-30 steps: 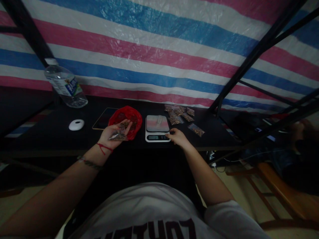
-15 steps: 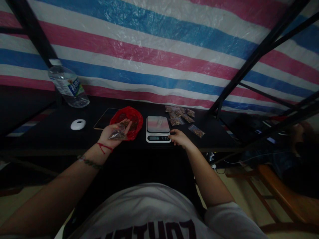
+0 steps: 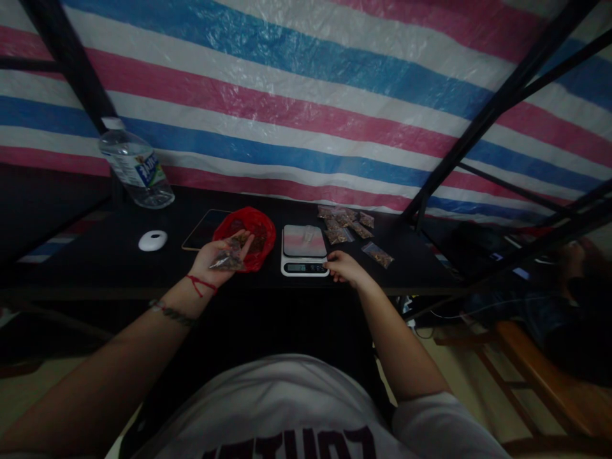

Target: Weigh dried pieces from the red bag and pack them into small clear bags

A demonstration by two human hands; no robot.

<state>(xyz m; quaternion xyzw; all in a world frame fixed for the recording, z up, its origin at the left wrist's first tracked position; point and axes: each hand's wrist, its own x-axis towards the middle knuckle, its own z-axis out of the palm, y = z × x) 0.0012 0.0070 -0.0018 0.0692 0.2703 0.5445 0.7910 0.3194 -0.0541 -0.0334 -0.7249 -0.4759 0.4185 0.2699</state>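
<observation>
My left hand (image 3: 220, 256) is palm up over the front left of a red plastic bag (image 3: 268, 224) holding dark brown dried pieces. Its fingers curl around a small clear plastic bag (image 3: 226, 260) with dried bits inside. My right hand (image 3: 343, 266) is at the front right corner of a white digital kitchen scale (image 3: 284, 262), fingers bent, with a fingertip or thumb on the button end of the panel. A small clear item (image 3: 308, 234), its kind unclear, rests on the scale's plate. The display is lit, but its digits are too blurred to read.
Several filled small zip bags (image 3: 342, 220) lie behind and right of the scale, one bag (image 3: 378, 254) apart from them. At left are a white rounded object (image 3: 153, 240), a phone-like slab (image 3: 203, 231) and a large bottle (image 3: 138, 169). Dark metal posts (image 3: 459, 150) frame the table.
The view has shifted slightly, so the table items sit a little lower in the picture. Both hands keep the same places, at the small bag and the scale.
</observation>
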